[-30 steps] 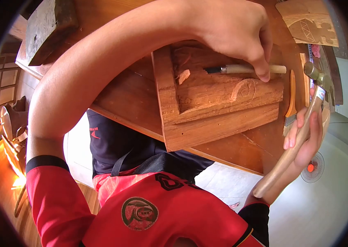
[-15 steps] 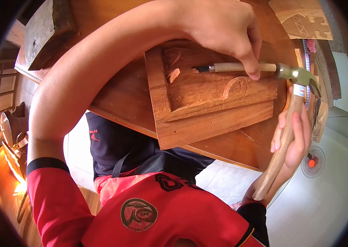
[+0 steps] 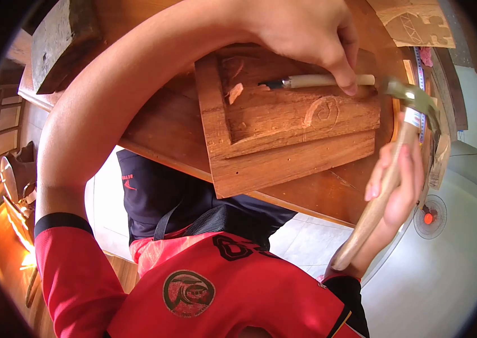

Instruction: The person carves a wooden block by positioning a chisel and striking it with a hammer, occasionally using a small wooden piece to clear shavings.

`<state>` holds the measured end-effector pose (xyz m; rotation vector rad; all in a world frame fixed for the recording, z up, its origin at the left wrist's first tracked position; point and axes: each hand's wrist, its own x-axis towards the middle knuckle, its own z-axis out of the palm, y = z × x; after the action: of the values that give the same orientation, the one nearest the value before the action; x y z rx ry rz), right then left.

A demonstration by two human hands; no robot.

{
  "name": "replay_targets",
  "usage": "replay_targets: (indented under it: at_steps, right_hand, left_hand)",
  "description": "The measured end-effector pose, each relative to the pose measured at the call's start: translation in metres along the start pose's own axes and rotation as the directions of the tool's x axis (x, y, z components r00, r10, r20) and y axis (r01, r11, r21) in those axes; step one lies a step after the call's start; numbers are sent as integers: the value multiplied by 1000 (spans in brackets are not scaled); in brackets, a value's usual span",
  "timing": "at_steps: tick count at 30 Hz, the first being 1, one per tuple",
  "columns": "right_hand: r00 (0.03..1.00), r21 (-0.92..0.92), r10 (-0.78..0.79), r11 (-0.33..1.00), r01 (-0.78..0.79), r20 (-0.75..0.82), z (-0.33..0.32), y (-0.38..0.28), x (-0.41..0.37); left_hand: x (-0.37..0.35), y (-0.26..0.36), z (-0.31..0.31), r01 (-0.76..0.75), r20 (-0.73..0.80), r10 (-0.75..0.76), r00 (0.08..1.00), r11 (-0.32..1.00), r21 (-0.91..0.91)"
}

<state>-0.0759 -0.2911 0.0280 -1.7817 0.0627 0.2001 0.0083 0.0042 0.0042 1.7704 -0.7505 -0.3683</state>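
Observation:
My left hand point(image 3: 311, 39) reaches over a carved wooden board point(image 3: 292, 169), its thumb and fingers closed round a chisel point(image 3: 311, 80). The chisel lies at a low slant, its dark blade pointing left at the recessed surface beside a curled wood chip point(image 3: 235, 93). In my right hand point(image 3: 404, 188) is a claw hammer point(image 3: 371, 225), gripped by its wooden handle. The hammer's metal head is slightly blurred and sits just right of the chisel handle's end, with a small gap between them. A spiral relief point(image 3: 324, 111) stands out on the board below the chisel.
The board rests on a brown wooden table point(image 3: 162, 129) whose front edge runs near my lap. A heavy dark block point(image 3: 52, 48) stands at the far left. Top right are a patterned carved panel point(image 3: 416, 25), a measuring tape point(image 3: 420, 67) and wooden strips. A fan point(image 3: 430, 217) is at right.
The hammer head has come away from the chisel's handle end, leaving a small gap. The lower end of the hammer handle has swung left. My left hand keeps its grip on the chisel.

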Motion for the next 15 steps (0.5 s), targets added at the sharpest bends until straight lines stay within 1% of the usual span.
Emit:
replay_targets:
  at_steps: [1, 3, 4, 6, 8, 10, 12, 13, 14, 15]
  right_hand:
    - [999, -37, 29, 999, -27, 42, 3, 0, -6]
    - [998, -13, 50, 999, -49, 35, 1, -3, -7]
    - [998, 8, 51, 999, -51, 23, -1, -6, -6]
    - [1000, 18, -7, 1000, 7, -2, 0, -6, 0]
    - [998, 44, -36, 998, 38, -55, 8, -5, 1]
    - [999, -71, 18, 997, -15, 51, 12, -5, -7]
    - [998, -46, 40, 998, -38, 49, 7, -7, -9]
    - [999, -23, 23, 999, -22, 39, 3, -9, -8]
    - [1000, 1, 4, 1000, -4, 30, 2, -10, -6]
    - [999, 5, -28, 1000, 28, -25, 3, -11, -4]
  left_hand:
    - [-3, 5, 7, 13, -39, -10, 999, 997, 71]
    - [-3, 8, 5, 25, -20, -23, 1000, 996, 86]
    - [-1, 8, -4, 26, 43, -27, 999, 999, 29]
    - [2, 3, -8, 48, 88, -45, 995, 999, -25]
    - [6, -3, -2, 92, 70, -91, 993, 996, -10]
    - [5, 8, -3, 146, 70, -148, 987, 989, 28]
    - [4, 19, -2, 210, 63, -216, 974, 974, 89]
    - [7, 23, 1, 246, 49, -253, 966, 961, 125]
    - [4, 23, 2, 221, 21, -226, 974, 965, 143]
    - [2, 22, 4, 197, -7, -198, 980, 967, 162]
